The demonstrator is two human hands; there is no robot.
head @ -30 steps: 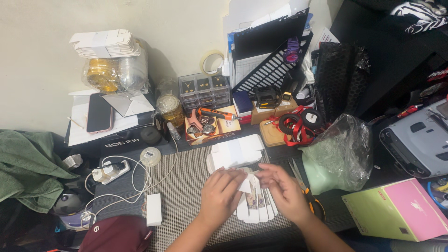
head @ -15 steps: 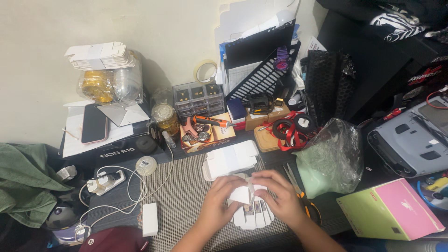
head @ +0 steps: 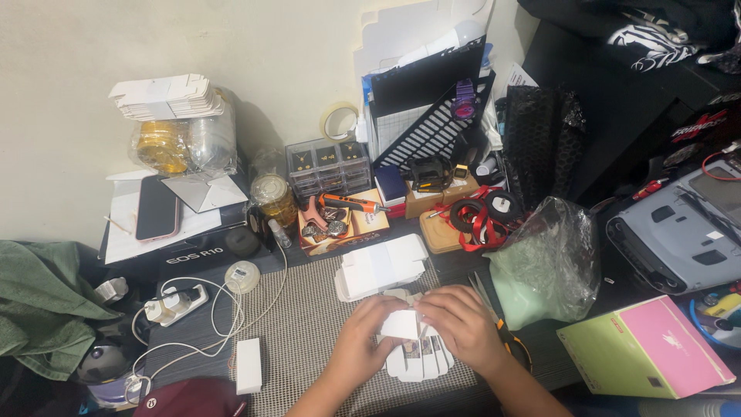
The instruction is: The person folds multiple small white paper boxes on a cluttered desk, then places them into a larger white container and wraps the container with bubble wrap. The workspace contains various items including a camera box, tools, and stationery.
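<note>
Cardboard, a small white folded piece (head: 401, 324), is pinched between the left hand (head: 363, 340) and right hand (head: 461, 328) at the mat's (head: 301, 309) near edge, above a stack of flat cards (head: 421, 359), probably for control while creasing. Scissors (head: 502, 328) lie beside the right hand.

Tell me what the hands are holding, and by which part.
Both the left hand and right hand grip a small white cardboard box, one at each end, above a fanned stack of flat box blanks.

Left hand (head: 361, 340), right hand (head: 461, 328): bare, forearms unsleeved, no rings visible.
</note>
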